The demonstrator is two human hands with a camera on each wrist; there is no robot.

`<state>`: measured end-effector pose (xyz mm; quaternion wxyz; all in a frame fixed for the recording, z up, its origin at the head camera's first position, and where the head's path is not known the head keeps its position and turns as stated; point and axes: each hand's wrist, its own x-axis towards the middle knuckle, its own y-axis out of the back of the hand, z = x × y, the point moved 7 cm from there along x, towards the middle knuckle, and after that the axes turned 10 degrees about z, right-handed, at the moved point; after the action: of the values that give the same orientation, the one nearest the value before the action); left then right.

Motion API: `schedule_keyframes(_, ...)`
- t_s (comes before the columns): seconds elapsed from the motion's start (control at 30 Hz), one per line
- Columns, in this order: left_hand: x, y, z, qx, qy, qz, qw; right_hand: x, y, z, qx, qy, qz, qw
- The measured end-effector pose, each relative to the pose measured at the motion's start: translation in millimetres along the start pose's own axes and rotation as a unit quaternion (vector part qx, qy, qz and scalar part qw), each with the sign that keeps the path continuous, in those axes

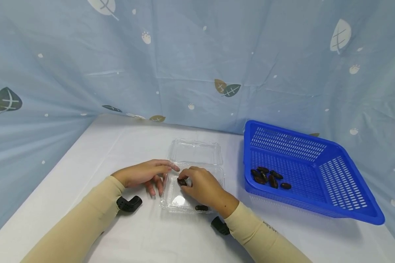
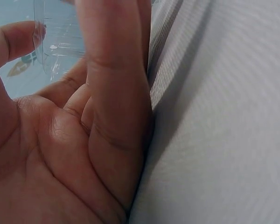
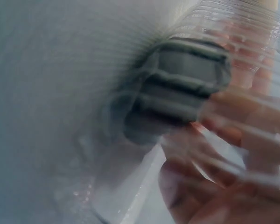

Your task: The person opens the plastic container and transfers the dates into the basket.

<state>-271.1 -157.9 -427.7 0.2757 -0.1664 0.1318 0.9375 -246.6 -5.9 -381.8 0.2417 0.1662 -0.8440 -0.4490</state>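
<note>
On the white table lies a clear plastic clamshell box [image 1: 171, 201], its lid [image 1: 195, 151] folded back away from me. My right hand [image 1: 202, 186] reaches into the base and pinches a dark brown date [image 1: 182, 182] between thumb and fingers. Near the front wall lies another date [image 1: 201, 208]; in the right wrist view a dark date [image 3: 177, 88] shows blurred through the plastic. My left hand [image 1: 145, 173] rests at the box's left side, fingers extended and loosely bent, fingertips at the rim. In the left wrist view, a fingertip meets the clear wall [image 2: 60, 42].
A blue plastic basket [image 1: 316, 144] stands to the right, with several dates [image 1: 273, 181] gathered in its near left corner. Behind the table hangs a light blue curtain [image 1: 191, 54] with a leaf print. Black wrist-worn devices [image 1: 129, 204] sit at both sleeves.
</note>
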Motion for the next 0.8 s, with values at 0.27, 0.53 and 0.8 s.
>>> schedule_keyframes(0.27,3.8,-0.7,5.2,0.008,-0.005,-0.001,1.0,-1.0,3.8,3.8,-0.004,-0.015,0.002,1.0)
schedule_keyframes(0.53,4.7,-1.5,2.0,0.008,-0.005,-0.006,0.9999,-6.6,18.4,-4.7,0.008,0.006,0.023,1.0)
schedule_keyframes(0.8,5.2,3.3,-3.7,0.005,0.0,-0.003,1.0,-20.3,68.9,-15.3,0.051,0.051,0.1,0.992)
